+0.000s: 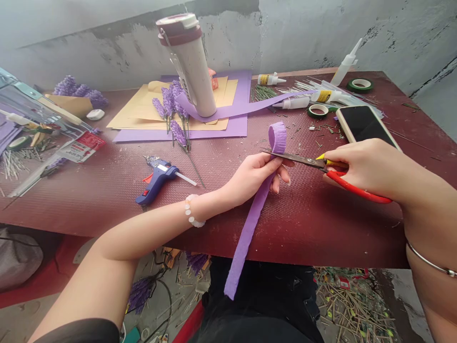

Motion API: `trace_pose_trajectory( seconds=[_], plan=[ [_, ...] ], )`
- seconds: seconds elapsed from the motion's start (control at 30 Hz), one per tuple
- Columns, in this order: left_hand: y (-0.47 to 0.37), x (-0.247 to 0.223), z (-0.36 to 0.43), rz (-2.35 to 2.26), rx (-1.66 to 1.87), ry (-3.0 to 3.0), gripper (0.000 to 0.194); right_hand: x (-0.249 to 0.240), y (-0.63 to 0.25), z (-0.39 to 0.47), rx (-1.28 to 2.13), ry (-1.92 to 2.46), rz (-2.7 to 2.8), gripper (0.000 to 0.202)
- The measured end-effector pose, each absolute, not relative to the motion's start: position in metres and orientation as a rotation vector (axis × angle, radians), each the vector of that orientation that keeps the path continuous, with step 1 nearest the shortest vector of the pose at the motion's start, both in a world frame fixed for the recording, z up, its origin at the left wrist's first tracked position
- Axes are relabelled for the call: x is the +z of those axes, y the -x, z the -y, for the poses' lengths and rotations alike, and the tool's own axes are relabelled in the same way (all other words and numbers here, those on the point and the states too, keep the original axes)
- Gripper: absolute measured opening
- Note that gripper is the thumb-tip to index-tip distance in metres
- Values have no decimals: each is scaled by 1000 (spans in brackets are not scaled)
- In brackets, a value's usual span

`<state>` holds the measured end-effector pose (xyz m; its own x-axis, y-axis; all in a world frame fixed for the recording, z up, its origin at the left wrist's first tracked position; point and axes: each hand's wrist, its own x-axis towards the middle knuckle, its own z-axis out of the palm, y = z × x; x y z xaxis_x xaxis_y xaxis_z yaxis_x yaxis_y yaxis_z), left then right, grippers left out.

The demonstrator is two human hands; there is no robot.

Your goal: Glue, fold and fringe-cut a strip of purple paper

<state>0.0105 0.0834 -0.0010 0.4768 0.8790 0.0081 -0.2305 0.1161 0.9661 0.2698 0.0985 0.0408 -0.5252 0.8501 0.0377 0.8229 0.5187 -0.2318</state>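
Observation:
My left hand (259, 171) pinches a long purple paper strip (250, 224) between thumb and fingers. The strip's upper end curls into a loop with a finely fringed edge, and its lower end hangs over the table's front edge. In my right hand (371, 166) are scissors (357, 188) with red and yellow handles. Their blades lie across the strip just above my left thumb; whether they are parted is hard to make out. A blue glue gun (157, 180) with a glue stick in its back rests left of my left hand.
A tall tumbler (194, 71) stands on purple and tan paper sheets (132, 112). Beside it lie purple flower sprigs (169, 102). At the right are a phone (367, 125), green tape rolls (360, 85) and glue bottles (344, 66). A clear plastic bag (39, 109) occupies the left.

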Motion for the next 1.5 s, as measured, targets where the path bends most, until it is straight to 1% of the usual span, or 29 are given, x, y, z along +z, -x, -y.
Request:
trace_pose_trajectory(
  seconds=[0.23, 0.33, 0.43, 0.57, 0.63, 0.93, 1.13, 1.27, 1.33, 1.43, 1.5],
  plan=[
    [-11, 2, -82, -715, 920, -1134, 27, 23, -282, -106, 257, 1403, 2566, 36],
    [-12, 1, -83, -722, 919, -1119, 25, 25, -280, -107, 215, 1376, 2561, 38],
    [-12, 1, -83, -740, 923, -1104, 26, 33, -273, -106, 253, 1384, 2560, 40],
    [-13, 1, -83, -740, 939, -1093, 28, 43, -265, -102, 331, 1472, 2533, 59],
    [-13, 1, -83, -727, 948, -1102, 30, 44, -263, -100, 334, 1493, 2510, 64],
    [-14, 2, -83, -752, 970, -1120, 35, 34, -274, -99, 261, 1458, 2499, 61],
    [-14, 2, -84, -762, 930, -1166, 33, 33, -274, -102, 277, 1429, 2496, 61],
    [-11, 0, -84, -662, 923, -1197, 27, 44, -266, -103, 421, 1473, 2481, 70],
    [-9, 0, -84, -590, 913, -1196, 27, 51, -263, -103, 606, 1466, 2494, 71],
    [-6, 2, -81, -551, 874, -1189, 32, 58, -261, -103, 932, 1441, 2512, 68],
    [-6, 3, -80, -535, 858, -1195, 33, 60, -262, -104, 1073, 1442, 2515, 68]
  ],
)
